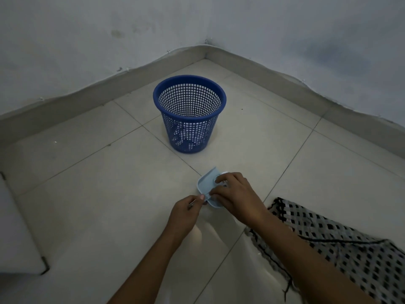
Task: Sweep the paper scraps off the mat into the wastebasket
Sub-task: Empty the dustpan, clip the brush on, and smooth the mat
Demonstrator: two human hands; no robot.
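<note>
A small light-blue dustpan lies low over the tiled floor in front of me. My left hand pinches its handle end between thumb and fingers. My right hand curls over the pan's right side, with a pale object partly hidden under its fingers. The blue mesh wastebasket stands upright beyond the hands, toward the room's corner, with pale scraps showing through its lower wall. The black-and-white woven mat lies at the lower right, beside my right forearm. I see no scraps on its visible part.
Two walls with skirting boards meet in the corner behind the basket. A white flat object with a dark edge lies at the lower left. Pale floor tiles surround the basket and hands.
</note>
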